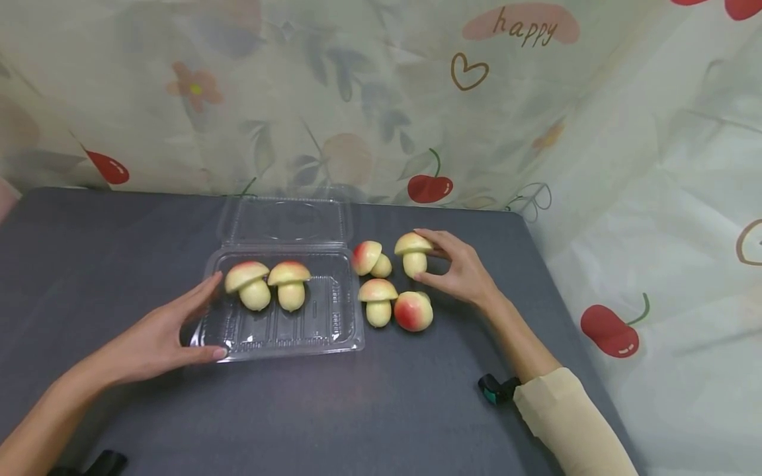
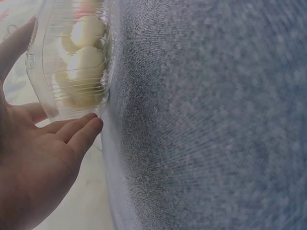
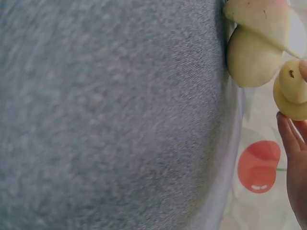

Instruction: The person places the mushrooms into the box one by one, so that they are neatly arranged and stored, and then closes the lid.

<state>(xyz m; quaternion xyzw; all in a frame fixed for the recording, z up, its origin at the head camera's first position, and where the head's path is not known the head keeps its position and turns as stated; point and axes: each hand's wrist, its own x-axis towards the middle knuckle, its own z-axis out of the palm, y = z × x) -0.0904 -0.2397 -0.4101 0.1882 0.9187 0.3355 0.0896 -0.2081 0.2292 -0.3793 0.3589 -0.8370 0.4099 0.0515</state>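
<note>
From the head view we get the full layout: a clear plastic clamshell box on the dark grey fabric-topped bench, its see-through lid laid back on the far side, w/ two red-and-cream mushroom-shaped pieces inside and three loose red-blushed pieces just right of it. Only the L wrist cam gives us the ribbed side wall up close; only the R wrist cam shows a small dark mark on the stem end of the cream mushroom-shaped piece held right of the box, clear of the bench.

Hands: L hand is spread wide, fingertips at the box's left side, thumb at its near-left corner. R hand pinches the held piece b/w thumb & fingers.

One loose piece hides most of its stem. L wrist cam crops the box; R wrist cam cuts off the held piece & most of that hand.
</note>
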